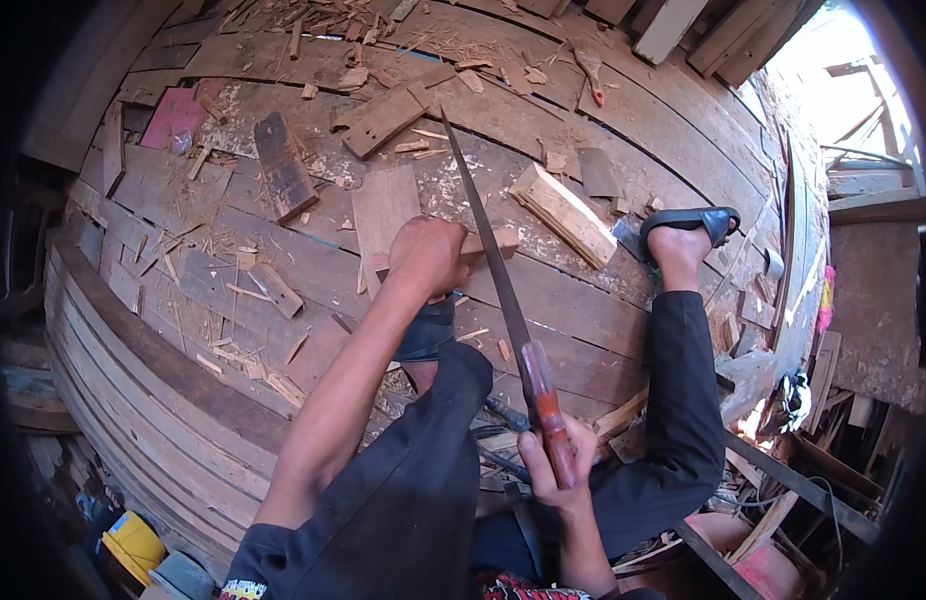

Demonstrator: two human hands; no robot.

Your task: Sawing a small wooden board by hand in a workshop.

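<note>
My right hand [560,458] is wrapped round the reddish-brown handle of a machete [493,250]. Its long, dark, narrow blade points away from me and tapers to a tip over the floor boards. My left hand [429,254] grips a short wooden block [496,243], which sticks out on both sides of the fist. From this angle the blade crosses in front of the block's right part; whether they touch I cannot tell. Just below the block is my left foot in a dark sandal [425,330]. A flat pale board [386,205] lies beyond the left hand.
Wood chips and offcuts litter the plank floor, among them a pale block [565,215], a dark block [284,167] and a brown block [385,120]. A brush [589,72] lies farther off. Stacked boards [153,390] curve along the left. My right foot wears a black sandal [693,222].
</note>
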